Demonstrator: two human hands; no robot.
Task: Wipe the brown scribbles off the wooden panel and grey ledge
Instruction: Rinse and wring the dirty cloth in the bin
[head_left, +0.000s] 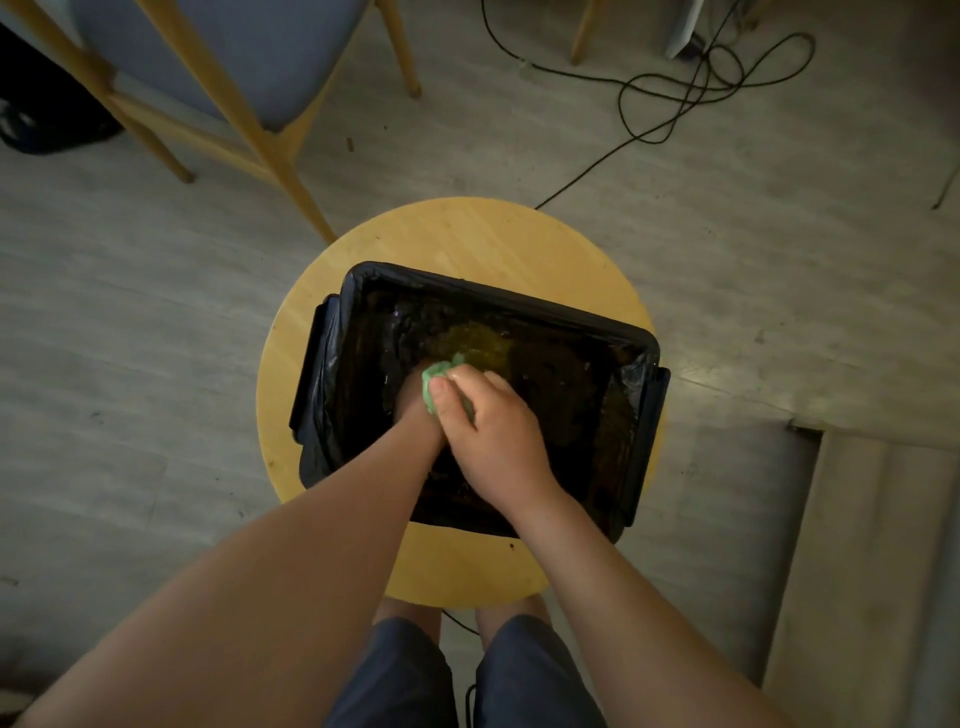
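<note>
Both my hands are inside a black basin (639, 338) lined with a black plastic bag and holding dark, yellowish water. A green cloth (435, 375) is bunched between them. My right hand (493, 426) lies on top, its thumb and fingers curled round the cloth. Beneath it is my left hand (415, 402), mostly hidden, with its fingers against the cloth; how it holds the cloth does not show. The wooden panel with scribbles is not in view. A grey ledge (852, 545) runs along the right edge.
The basin stands on a round wooden stool (467, 234) on a grey floor. A wooden chair (244, 104) with a blue seat stands at the back left. Black cables (675, 98) trail across the floor at the back right. My legs are below the stool.
</note>
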